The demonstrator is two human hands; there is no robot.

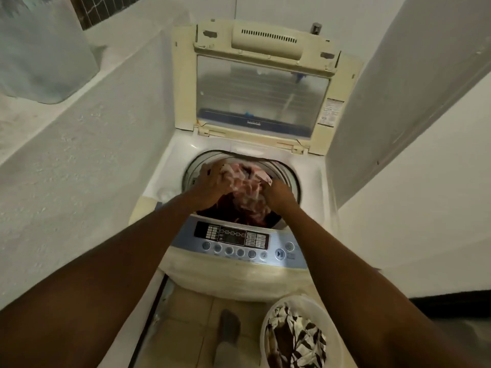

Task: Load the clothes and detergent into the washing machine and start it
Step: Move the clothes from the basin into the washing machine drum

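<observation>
A top-loading washing machine stands before me with its lid raised upright. Both my hands are over the drum opening. My left hand and my right hand grip a crumpled pink-and-white patterned garment between them, just above dark red clothes lying in the drum. The control panel with round buttons runs along the machine's near edge. No detergent is visible.
A white laundry basket with a black-and-white leaf-print cloth sits on the tiled floor at lower right. White walls close in on both sides. A ledge at the left holds a pale bag. My socked foot stands near the basket.
</observation>
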